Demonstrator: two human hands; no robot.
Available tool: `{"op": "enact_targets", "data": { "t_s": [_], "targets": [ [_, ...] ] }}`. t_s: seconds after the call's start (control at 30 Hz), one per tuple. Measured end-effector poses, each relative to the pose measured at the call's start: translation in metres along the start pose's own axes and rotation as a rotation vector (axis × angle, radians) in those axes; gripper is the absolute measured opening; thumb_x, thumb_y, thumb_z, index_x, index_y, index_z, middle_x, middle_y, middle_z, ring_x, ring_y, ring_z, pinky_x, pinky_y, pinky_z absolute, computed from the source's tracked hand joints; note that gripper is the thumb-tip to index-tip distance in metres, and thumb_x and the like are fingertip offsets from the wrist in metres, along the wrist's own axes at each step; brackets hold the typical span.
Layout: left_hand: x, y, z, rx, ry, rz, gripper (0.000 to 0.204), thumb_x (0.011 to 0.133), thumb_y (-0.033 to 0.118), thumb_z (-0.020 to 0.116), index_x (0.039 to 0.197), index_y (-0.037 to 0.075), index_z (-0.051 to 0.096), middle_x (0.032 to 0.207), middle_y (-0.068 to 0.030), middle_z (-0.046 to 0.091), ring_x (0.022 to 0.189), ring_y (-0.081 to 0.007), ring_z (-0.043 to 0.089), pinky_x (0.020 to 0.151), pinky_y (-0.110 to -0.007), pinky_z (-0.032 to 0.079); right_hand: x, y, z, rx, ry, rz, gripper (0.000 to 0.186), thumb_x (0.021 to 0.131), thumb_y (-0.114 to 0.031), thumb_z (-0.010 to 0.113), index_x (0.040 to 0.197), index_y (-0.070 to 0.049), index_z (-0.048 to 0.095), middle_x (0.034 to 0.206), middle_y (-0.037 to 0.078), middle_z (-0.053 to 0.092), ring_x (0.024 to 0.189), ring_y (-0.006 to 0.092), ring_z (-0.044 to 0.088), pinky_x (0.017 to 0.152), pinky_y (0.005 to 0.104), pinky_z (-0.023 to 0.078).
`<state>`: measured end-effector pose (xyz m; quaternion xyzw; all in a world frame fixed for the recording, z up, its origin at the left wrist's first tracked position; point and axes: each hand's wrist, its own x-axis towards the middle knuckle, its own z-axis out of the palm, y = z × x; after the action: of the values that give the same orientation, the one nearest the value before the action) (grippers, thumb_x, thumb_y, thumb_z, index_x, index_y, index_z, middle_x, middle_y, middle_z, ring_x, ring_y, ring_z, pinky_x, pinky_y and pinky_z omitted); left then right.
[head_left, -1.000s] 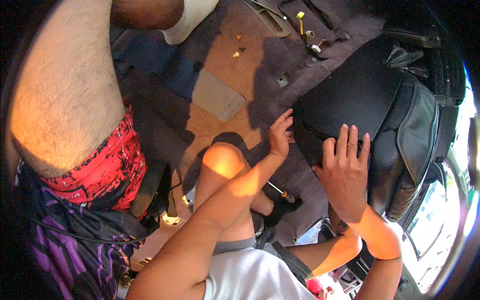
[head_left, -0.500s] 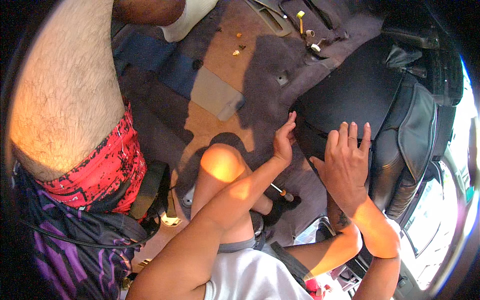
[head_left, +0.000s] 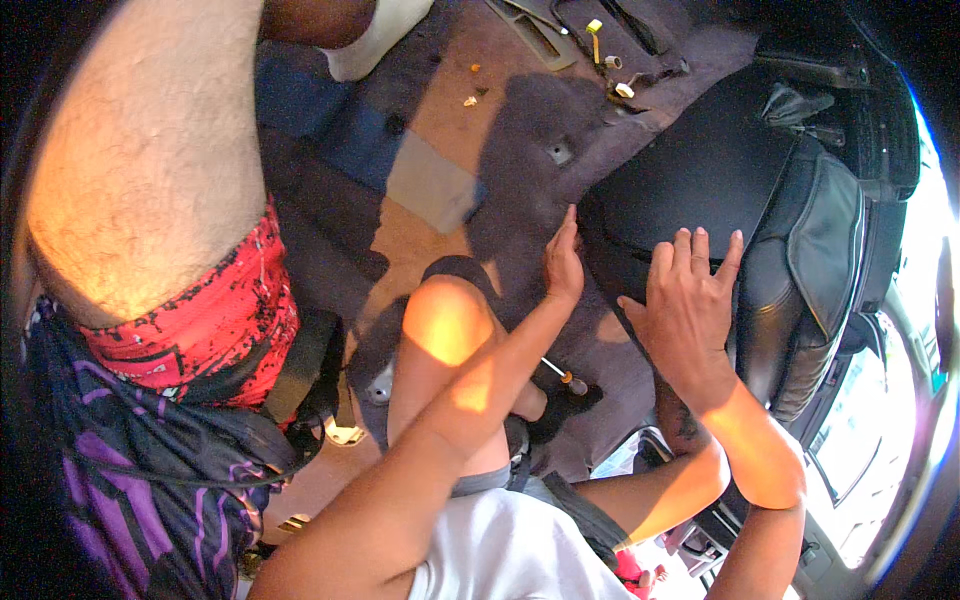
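- Black seat (head_left: 700, 170) sits right of centre.
- Left hand (head_left: 565, 262), fingers straight and together, at its left edge; contact unclear.
- Right hand (head_left: 690, 312) spreads wide over its near side.
- 1 screwdriver (head_left: 574, 383) lies on carpet (head_left: 525, 150).

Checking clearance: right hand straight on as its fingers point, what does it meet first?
Probably the black seat, directly ahead of the right hand; depth is unclear, so they may be touching.

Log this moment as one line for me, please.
Left hand: open, beside black seat | Right hand: open, spread over seat | Contact: unclear | Nearby: screwdriver on carpet
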<state>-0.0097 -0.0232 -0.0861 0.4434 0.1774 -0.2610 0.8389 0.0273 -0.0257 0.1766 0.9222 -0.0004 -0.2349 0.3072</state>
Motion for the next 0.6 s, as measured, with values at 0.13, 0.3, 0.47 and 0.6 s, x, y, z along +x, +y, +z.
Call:
{"op": "enact_targets", "data": {
  "t_s": [0.13,0.3,0.47,0.6],
  "targets": [
    [-0.033,0.012,0.007,-0.414,0.482,-0.293,0.058,0.103,0.033,0.035,0.151,0.002,0.040,0.154,-0.0120,0.045,0.143,-0.0277,0.041,0.118,-0.044,0.027,0.004,0.000,0.001,-0.010,0.006,0.002,0.063,0.069,-0.049,0.081,0.107,-0.003,0.062,0.126,0.020,0.062,0.127,0.0344,0.053,0.116,0.0654,0.021],
    [-0.023,0.038,-0.037,-0.532,0.509,0.069,0.056,0.103,0.039,0.037,0.144,0.001,0.048,0.148,-0.0155,0.051,0.137,-0.0309,0.047,0.115,-0.045,0.032,0.002,0.002,0.000,0.005,-0.020,-0.002,0.064,0.070,-0.047,0.081,0.108,0.000,0.060,0.128,0.021,0.061,0.128,0.0347,0.052,0.118,0.0635,0.018],
    [0.012,0.036,-0.047,-0.685,0.404,0.398,0.066,0.104,0.046,0.029,0.145,-0.003,0.045,0.148,-0.0189,0.051,0.141,-0.0313,0.043,0.119,-0.044,0.025,0.001,0.002,-0.002,0.033,-0.036,-0.010,0.065,0.071,-0.046,0.081,0.109,0.002,0.059,0.129,0.023,0.060,0.129,0.0356,0.051,0.119,0.0629,0.016],
    [-0.004,0.048,-0.031,-0.768,0.575,0.245,0.079,0.097,0.060,0.033,0.141,-0.004,0.049,0.142,-0.0243,0.054,0.135,-0.0350,0.049,0.117,-0.046,0.029,0.001,0.003,-0.001,-0.015,0.019,-0.049,0.061,0.068,-0.047,0.081,0.102,-0.001,0.060,0.124,0.023,0.062,0.126,0.0364,0.053,0.117,0.0658,0.020]
  ]
}}
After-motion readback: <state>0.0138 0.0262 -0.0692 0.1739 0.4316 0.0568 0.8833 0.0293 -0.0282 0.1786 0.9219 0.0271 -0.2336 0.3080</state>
